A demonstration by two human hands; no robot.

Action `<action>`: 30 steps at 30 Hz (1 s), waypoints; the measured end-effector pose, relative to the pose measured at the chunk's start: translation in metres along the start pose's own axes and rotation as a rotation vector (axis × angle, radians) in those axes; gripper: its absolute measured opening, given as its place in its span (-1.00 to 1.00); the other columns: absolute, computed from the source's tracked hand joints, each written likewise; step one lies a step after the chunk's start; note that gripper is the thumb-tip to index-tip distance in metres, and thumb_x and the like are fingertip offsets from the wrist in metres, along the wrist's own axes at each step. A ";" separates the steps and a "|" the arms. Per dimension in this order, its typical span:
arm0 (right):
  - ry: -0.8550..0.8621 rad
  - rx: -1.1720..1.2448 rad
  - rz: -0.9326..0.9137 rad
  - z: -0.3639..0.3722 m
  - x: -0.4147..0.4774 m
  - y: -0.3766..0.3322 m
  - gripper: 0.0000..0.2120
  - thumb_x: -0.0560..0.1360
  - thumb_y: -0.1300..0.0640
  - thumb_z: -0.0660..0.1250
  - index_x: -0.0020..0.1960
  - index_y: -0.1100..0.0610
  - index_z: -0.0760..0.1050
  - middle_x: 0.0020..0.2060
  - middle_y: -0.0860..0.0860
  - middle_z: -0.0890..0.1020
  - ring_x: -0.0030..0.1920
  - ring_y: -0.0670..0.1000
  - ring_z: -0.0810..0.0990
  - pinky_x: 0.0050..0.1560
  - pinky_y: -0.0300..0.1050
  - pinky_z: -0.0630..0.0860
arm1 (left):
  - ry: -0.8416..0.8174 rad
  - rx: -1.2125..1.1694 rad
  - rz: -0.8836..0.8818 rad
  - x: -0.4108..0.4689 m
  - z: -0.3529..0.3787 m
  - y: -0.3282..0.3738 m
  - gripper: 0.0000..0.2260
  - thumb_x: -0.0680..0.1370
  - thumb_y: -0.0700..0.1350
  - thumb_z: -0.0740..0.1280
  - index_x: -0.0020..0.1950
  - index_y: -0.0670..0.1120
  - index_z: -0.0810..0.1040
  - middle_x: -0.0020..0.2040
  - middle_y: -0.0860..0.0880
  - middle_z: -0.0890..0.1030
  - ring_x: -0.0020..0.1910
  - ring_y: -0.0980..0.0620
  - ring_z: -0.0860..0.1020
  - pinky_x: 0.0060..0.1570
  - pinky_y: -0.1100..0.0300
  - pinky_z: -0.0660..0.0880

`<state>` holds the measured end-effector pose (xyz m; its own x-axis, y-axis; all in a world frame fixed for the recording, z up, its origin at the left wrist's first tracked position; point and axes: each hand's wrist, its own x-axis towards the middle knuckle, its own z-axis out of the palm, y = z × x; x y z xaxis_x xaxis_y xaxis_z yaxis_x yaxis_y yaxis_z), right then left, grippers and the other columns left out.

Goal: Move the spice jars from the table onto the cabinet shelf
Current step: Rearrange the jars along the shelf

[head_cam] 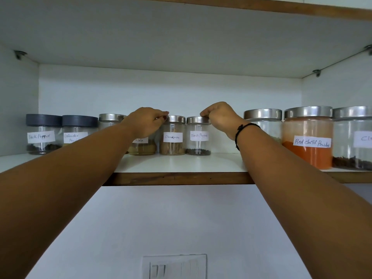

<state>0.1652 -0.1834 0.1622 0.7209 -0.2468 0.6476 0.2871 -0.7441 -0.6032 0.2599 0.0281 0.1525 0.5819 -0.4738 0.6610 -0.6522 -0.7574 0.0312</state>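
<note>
Head view: a white cabinet shelf (181,165) with a wooden front edge carries a row of clear glass spice jars. The left hand (148,121) is curled round the top of the tan-powder jar (142,148) labelled "…asala", hiding its lid; its fingertips lie just beside the steel lid of the Cinnamon jar (173,137). The right hand (221,117), with a black thread band (244,129) at the wrist, grips the steel lid of the small Black Pepper jar (198,137). These three jars stand upright, side by side, at mid-shelf; at the left stand two grey-lidded jars (43,135), with a steel-lidded jar (110,119) behind the left forearm. At the right stand a larger steel-lidded jar (263,121), the orange Red Chilli Powder jar (308,141) and one more jar, cut off by the frame edge; on the wall below is a white switch plate (175,266).
</note>
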 end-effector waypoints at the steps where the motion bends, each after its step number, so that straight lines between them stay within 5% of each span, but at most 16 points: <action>1: -0.001 -0.002 0.000 0.000 0.000 0.000 -0.57 0.52 0.48 0.05 0.23 0.31 0.58 0.28 0.16 0.57 0.34 0.10 0.48 0.20 -0.22 0.39 | -0.001 0.000 -0.001 0.000 0.000 0.000 -0.62 0.72 -0.06 0.07 0.54 -0.08 0.34 0.49 -0.12 0.43 0.47 -0.13 0.37 0.44 0.02 0.25; 8: -0.017 -0.079 -0.044 0.001 0.002 0.004 -0.59 0.54 0.47 0.09 0.28 0.31 0.55 0.31 0.16 0.55 0.36 0.11 0.47 0.21 -0.24 0.37 | 0.011 -0.001 -0.001 0.000 0.001 0.000 -0.61 0.72 -0.05 0.07 0.54 -0.08 0.34 0.48 -0.11 0.44 0.46 -0.13 0.37 0.43 0.02 0.27; 12: -0.008 -0.209 -0.092 0.004 0.003 0.007 -0.65 0.52 0.43 0.14 0.26 0.43 0.52 0.30 0.27 0.54 0.33 0.22 0.49 0.35 -0.04 0.42 | 0.039 0.051 0.050 -0.001 0.002 -0.003 -0.61 0.72 -0.05 0.08 0.54 -0.06 0.33 0.54 -0.07 0.36 0.53 -0.10 0.29 0.49 -0.05 0.21; 16: 0.124 -0.277 -0.222 0.002 -0.008 -0.002 -0.59 0.55 0.31 0.20 0.38 0.22 0.47 0.38 0.13 0.49 0.37 0.10 0.46 0.37 -0.09 0.40 | 0.171 0.101 0.100 -0.007 -0.003 0.005 -0.61 0.71 -0.08 0.10 0.55 -0.09 0.33 0.58 -0.06 0.27 0.59 -0.06 0.18 0.50 -0.08 0.18; 21: 0.270 -0.354 -0.455 -0.030 -0.046 -0.013 -0.70 0.57 0.15 0.23 0.24 0.14 0.60 0.26 0.03 0.60 0.26 0.02 0.54 0.25 -0.15 0.45 | 0.193 0.069 0.152 -0.016 -0.012 0.019 -0.63 0.70 -0.03 0.15 0.52 0.02 0.38 0.58 -0.01 0.27 0.57 -0.07 0.22 0.51 -0.08 0.17; 24: 0.324 -0.535 -0.574 -0.070 -0.070 -0.009 -0.75 0.56 0.12 0.22 0.06 0.14 0.65 0.04 0.03 0.65 0.01 0.05 0.61 0.00 -0.07 0.57 | 0.233 0.042 0.196 -0.024 -0.018 0.043 -0.63 0.68 -0.03 0.21 0.49 0.02 0.42 0.52 -0.01 0.39 0.52 -0.05 0.33 0.49 -0.05 0.18; 30: 0.467 -0.727 -0.502 -0.144 -0.086 0.029 -0.76 0.54 0.10 0.23 0.00 0.13 0.65 -0.09 0.02 0.63 -0.11 0.02 0.56 -0.21 -0.14 0.48 | 0.225 -0.124 0.297 -0.017 -0.022 0.119 -0.61 0.65 0.05 0.25 0.48 0.08 0.42 0.45 0.00 0.48 0.41 -0.01 0.44 0.35 0.16 0.27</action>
<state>0.0204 -0.2736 0.1561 0.2568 0.0972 0.9616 -0.0778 -0.9896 0.1208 0.1613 -0.0443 0.1617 0.2467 -0.5435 0.8023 -0.8381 -0.5353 -0.1050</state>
